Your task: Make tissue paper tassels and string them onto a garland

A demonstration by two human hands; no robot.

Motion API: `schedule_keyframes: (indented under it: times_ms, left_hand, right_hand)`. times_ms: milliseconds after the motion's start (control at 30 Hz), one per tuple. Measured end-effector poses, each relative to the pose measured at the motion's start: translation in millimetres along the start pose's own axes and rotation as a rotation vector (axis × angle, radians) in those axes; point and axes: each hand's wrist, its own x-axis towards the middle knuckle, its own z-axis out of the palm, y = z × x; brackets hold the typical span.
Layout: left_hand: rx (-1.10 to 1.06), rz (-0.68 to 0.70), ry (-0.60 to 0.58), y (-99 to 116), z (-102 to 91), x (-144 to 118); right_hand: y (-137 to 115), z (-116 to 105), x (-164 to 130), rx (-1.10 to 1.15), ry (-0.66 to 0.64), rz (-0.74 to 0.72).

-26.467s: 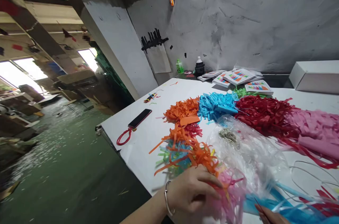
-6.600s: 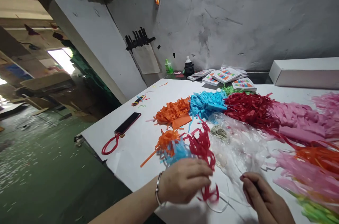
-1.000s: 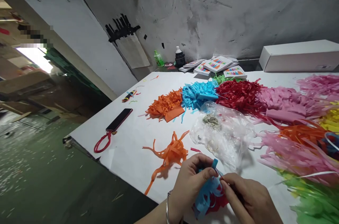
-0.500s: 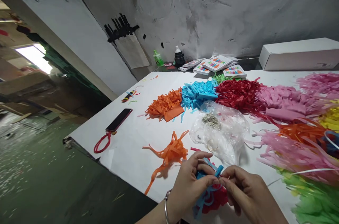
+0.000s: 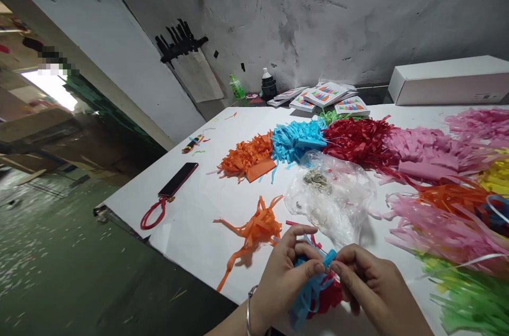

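Head view, both hands low at the near edge of the white table (image 5: 222,203)

Left hand (image 5: 284,280): fingers (image 5: 312,268) curled closed around a blue fringe bundle (image 5: 308,293), thumb and forefinger pinching its top end. Metal bangle (image 5: 249,315) on the wrist

Right hand (image 5: 374,288): fingertips pinched shut on the same top end of the blue bundle, meeting the left fingertips there. Whether a wire or tie is held between them cannot be told

Blue bundle hangs down between the two hands, just above the table edge; a red fringe piece (image 5: 328,296) lies touching it, directly beneath and to the right

Around the hands:
- loose orange fringe tassel (image 5: 254,230) on the table, just left of the left hand, apart from it
- clear plastic bag (image 5: 330,201) just beyond the hands, small pale bits inside
- row of fringe piles farther back: orange pile (image 5: 248,156), blue pile (image 5: 298,140), red pile (image 5: 360,140), pink pile (image 5: 425,153)
- pink and green fringe at far right, near the right hand
- phone (image 5: 178,179) with red loop strap (image 5: 153,214) at the left table edge
- white box (image 5: 449,79) and printed cards (image 5: 326,97) against the wall
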Motion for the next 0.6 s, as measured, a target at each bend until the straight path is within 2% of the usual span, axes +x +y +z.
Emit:
schedule_keyframes:
  times_ms: [167,267,333,433,500,600]
  left_hand:
    - [0.060,0.026,-0.055,-4,1.3,-3]
    - [0.167,0.082,-0.092,-7,0.3,-5]
    - [0.247,0.137,-0.103,-8,0.3,-6]
    - [0.358,0.227,-0.103,-13,2.4,-5]
    - [0.403,0.290,-0.130,-19,4.9,-4]
    - [0.422,0.379,-0.204,-34,8.1,-4]
  right_hand:
    - [4,3,2,0.173,-0.045,0.067]
    - [1,5,3,0.130,-0.075,0.047]
    - [-1,6,3,0.003,0.013,-0.025]
    - [0,2,2,-0.164,0.240,-0.211]
    - [3,-3,2,-0.171,0.323,-0.303]
    - [7,-11,4,-0.049,0.372,-0.277]
